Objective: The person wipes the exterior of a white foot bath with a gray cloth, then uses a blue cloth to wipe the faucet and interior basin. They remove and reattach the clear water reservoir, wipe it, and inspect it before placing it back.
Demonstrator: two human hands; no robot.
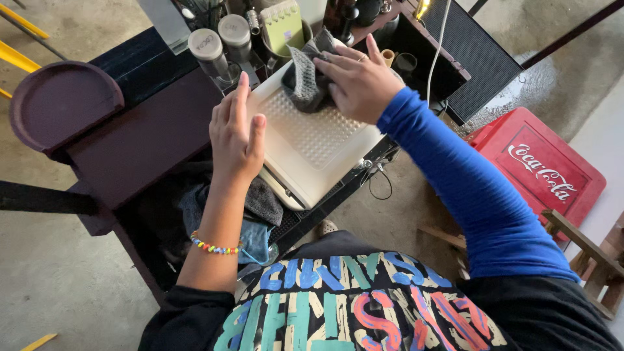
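Head view: grey cloth point(304, 81) under right hand point(359, 81)

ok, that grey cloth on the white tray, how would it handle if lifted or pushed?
The grey cloth is bunched in folds under the right hand, so it is probably floppy and light. Its knit looks coarse, so it likely drags rather than slides on the studded white tray, which the left hand steadies.

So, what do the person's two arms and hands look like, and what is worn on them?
The right arm is covered by a long, ribbed bright blue sleeve ending at the wrist, and the right hand wears a thin ring. The left arm is bare, with a multicoloured beaded bracelet at the wrist below the left hand.
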